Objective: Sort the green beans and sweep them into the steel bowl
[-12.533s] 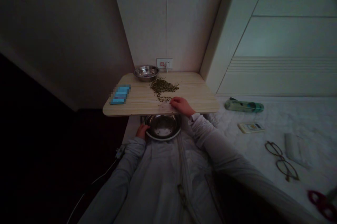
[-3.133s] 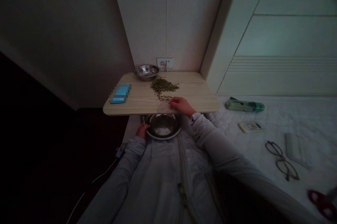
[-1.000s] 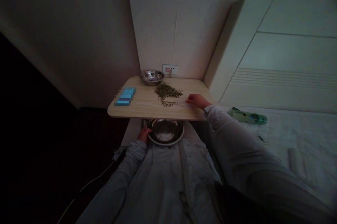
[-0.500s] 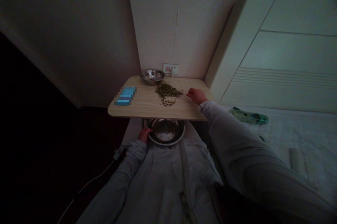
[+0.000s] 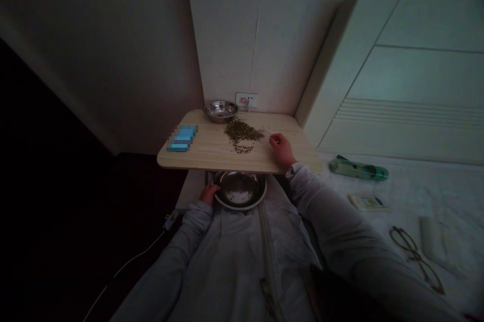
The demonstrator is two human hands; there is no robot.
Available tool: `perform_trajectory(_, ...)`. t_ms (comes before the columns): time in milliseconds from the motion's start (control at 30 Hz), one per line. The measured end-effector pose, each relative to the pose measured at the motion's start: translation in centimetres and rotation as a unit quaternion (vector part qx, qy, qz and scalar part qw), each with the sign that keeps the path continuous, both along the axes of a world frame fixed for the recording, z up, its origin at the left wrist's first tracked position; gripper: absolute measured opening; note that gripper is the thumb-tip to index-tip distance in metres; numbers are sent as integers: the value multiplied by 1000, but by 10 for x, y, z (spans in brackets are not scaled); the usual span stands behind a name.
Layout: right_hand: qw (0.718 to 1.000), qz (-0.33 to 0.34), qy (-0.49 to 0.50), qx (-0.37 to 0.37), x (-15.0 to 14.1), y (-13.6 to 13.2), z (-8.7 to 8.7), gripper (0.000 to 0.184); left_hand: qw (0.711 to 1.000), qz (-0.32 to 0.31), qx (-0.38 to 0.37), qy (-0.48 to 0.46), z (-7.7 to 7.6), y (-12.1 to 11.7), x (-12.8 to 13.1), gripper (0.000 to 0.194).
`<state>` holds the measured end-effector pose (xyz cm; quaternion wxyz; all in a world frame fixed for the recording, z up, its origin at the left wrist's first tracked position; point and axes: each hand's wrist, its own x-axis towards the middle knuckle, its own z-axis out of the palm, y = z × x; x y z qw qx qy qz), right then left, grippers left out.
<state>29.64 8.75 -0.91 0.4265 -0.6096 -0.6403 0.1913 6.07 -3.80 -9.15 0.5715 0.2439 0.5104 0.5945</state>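
In the head camera's view, the only one there is, a pale wooden table (image 5: pixel 207 153) fills the middle of the frame. Just above the frame's centre lies a heap of small green grains (image 5: pixel 240 131), thick at its upper side and thinning into a loose, curved trail below and a few strays to the right.

Right of the heap, the right hand (image 5: pixel 282 148) is low over the tabletop, its fingertips drawn together. They seem to pinch a thin clear piece (image 5: pixel 266 133) reaching toward the grains, though its outline is faint.

Below the table's near edge, at the lower centre, a metal lap bowl (image 5: pixel 240 207) sits in the person's lap. The left hand (image 5: pixel 209 194) touches its left rim; whether those fingers close round it or only rest there, I cannot tell. A few dark specks (image 5: pixel 234 196) show inside the bowl, perhaps grains.

As far as shows, work is at an early point, I judge: nearly everything lies loose on the wood, and the lap bowl has very little in it.

A second metal bowl (image 5: pixel 221 118) stands upper left of the heap, its contents too dim to name. A blurred-out blue flat thing (image 5: pixel 183 138) lies on the table's left side. On the bed (image 5: pixel 328 191) at the right are a green bottle (image 5: pixel 358 169), a phone (image 5: pixel 368 202) and glasses (image 5: pixel 416 256).
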Motion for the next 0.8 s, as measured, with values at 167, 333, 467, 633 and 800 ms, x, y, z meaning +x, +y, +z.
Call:
perform_trajectory(167,997,-31,68,-24,-7,-6,-7,24,1000,-23,-11,1,0,1,-2,35)
perform_trajectory(333,996,-48,70,-19,-7,-10,-6,27,999,-31,-16,5,1,0,-3,31)
perform_trajectory(467,995,-55,84,-26,-7,-10,-6,28,999,-33,-17,14,-3,1,-3,28)
perform_trajectory(633,994,-53,88,-27,-7,-10,-6,28,999,-43,-9,14,1,-1,-1,26)
perform_trajectory(800,996,-45,63,-36,-9,-14,-3,27,999,-50,-12,-6,8,-4,1,37)
